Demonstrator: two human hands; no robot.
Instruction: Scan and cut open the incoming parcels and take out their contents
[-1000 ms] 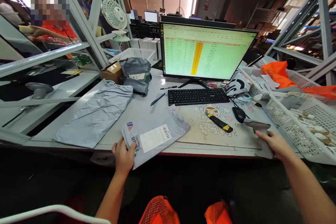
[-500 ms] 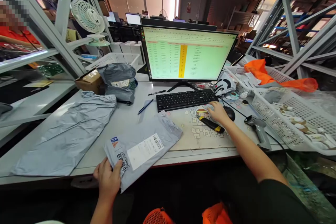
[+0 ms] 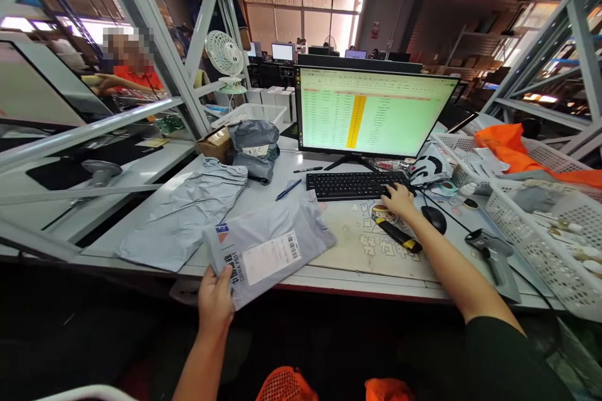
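My left hand (image 3: 216,294) grips the near left corner of a grey plastic mailing bag (image 3: 305,219), thumb on top. The bag carries a white barcode label and China Post print; it lies partly on the desk and juts past the front edge. My right hand (image 3: 399,198) rests with fingers stretched out on the right end of the black keyboard (image 3: 348,185), holding nothing. Just below it lies a yellow and black utility knife (image 3: 397,235). Right of that hand is a black mouse (image 3: 433,220). A blue pen (image 3: 288,190) lies above the bag.
Behind the keyboard stands a monitor (image 3: 399,113) showing a spreadsheet. At left are another grey bag (image 3: 183,213), a dark grey parcel (image 3: 256,150) and a cardboard box (image 3: 217,144). At right sit a barcode scanner (image 3: 493,260) and white baskets (image 3: 540,250). Another person (image 3: 136,75) is at far left.
The view has swung left, so the desk things appear farther right. My left hand still grips the bag, and my right hand stays at the keyboard's right end.
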